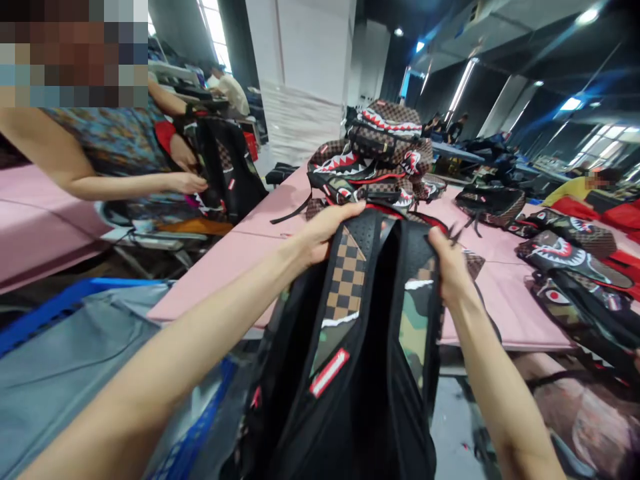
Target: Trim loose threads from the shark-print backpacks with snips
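Note:
A black backpack hangs upright in front of me, its strap side facing me. Its shoulder straps carry brown check and camouflage panels, and one has a red and white label. My left hand is closed on the top of the bag at the left, thumb lying along the strap's upper end. At the right upper edge my right hand grips the bag, its fingers partly hidden behind it. The backpack's lower end runs out of the picture.
Checked backpacks with shark-mouth prints are piled on the pink table. More bags lie at the right. On the left, a person handles another black backpack. A blue crate with grey material stands at lower left.

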Action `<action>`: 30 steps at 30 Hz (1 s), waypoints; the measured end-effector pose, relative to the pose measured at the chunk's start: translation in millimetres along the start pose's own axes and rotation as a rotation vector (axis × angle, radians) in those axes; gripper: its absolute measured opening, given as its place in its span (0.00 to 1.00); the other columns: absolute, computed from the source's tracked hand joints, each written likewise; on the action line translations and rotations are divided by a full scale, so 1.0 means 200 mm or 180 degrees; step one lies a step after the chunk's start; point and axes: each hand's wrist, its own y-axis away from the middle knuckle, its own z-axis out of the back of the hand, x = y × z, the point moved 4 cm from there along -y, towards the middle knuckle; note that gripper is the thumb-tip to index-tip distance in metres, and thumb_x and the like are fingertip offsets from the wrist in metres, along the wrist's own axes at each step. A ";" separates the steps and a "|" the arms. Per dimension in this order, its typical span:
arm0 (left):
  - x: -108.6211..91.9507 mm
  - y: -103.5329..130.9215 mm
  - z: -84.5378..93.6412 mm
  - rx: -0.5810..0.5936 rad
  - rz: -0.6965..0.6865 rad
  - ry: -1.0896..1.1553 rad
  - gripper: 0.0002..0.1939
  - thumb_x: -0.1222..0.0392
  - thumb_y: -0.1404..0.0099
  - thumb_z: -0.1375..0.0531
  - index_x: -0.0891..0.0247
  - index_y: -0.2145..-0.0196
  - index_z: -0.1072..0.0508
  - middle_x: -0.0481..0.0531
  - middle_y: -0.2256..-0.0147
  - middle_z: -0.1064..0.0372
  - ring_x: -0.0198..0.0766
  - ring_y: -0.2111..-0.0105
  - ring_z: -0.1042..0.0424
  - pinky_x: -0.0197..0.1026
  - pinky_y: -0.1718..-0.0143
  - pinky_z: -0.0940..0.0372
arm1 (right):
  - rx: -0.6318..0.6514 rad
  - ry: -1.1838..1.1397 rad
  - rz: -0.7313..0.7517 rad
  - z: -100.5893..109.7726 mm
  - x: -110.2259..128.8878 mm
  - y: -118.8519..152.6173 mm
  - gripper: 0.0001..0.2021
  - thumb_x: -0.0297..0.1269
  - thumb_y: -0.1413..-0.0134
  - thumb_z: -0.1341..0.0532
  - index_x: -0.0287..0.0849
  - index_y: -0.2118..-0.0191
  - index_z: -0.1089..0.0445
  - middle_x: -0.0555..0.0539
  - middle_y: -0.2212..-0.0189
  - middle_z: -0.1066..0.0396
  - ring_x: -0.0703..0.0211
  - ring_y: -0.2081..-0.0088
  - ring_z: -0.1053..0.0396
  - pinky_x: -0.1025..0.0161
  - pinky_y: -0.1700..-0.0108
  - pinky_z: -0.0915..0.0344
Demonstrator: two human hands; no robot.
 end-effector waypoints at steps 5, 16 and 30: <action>0.81 -0.04 0.54 -0.0764 0.1165 0.0456 0.15 0.62 0.32 0.51 0.75 0.63 0.28 0.62 0.72 0.25 0.40 0.74 0.25 0.41 0.69 0.29 | 0.0254 0.0391 -0.1276 -0.02 -0.88 0.26 0.20 0.53 0.65 0.35 0.39 0.73 0.32 0.49 0.78 0.30 0.60 0.75 0.33 0.63 0.72 0.36; 1.10 0.13 0.64 -0.0705 0.1198 0.0798 0.19 0.54 0.32 0.51 0.74 0.60 0.29 0.68 0.59 0.27 0.46 0.63 0.25 0.45 0.62 0.29 | 0.0352 0.0765 -0.1671 0.06 -1.11 0.49 0.20 0.55 0.60 0.37 0.42 0.78 0.39 0.58 0.87 0.47 0.70 0.84 0.53 0.68 0.83 0.55; 0.94 0.40 0.52 -0.1577 0.0420 -0.3849 0.42 0.61 0.45 0.40 0.58 0.37 0.57 0.61 0.46 0.42 0.53 0.51 0.33 0.52 0.53 0.36 | 0.0542 0.2978 -0.0914 0.07 -0.84 0.77 0.37 0.45 0.53 0.38 0.47 0.37 0.50 0.41 0.52 0.30 0.44 0.57 0.29 0.50 0.57 0.34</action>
